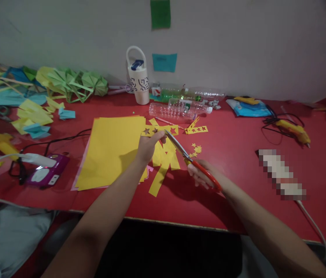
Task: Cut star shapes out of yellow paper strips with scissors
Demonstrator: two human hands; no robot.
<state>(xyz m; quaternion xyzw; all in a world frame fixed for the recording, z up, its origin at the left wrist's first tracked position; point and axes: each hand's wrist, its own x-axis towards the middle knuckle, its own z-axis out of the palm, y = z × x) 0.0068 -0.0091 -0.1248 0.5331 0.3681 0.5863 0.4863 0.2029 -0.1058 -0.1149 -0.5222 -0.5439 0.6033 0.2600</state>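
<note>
My left hand pinches a yellow paper strip that has star-shaped holes cut through it. In my right hand is a pair of scissors with red handles, its blades pointing up and left to the strip near my left fingertips. Beneath my hands lie several yellow paper pieces. Small cut yellow stars rest on the table just beyond the scissors. A second strip with star holes lies farther back. Left of my left hand is a stack of yellow paper sheets.
Plastic bottles and a white tumbler stand or lie along the wall. Folded paper crafts fill the back left. A purple power strip with cables sits left; a yellow glue gun lies right. The red table ends near my forearms.
</note>
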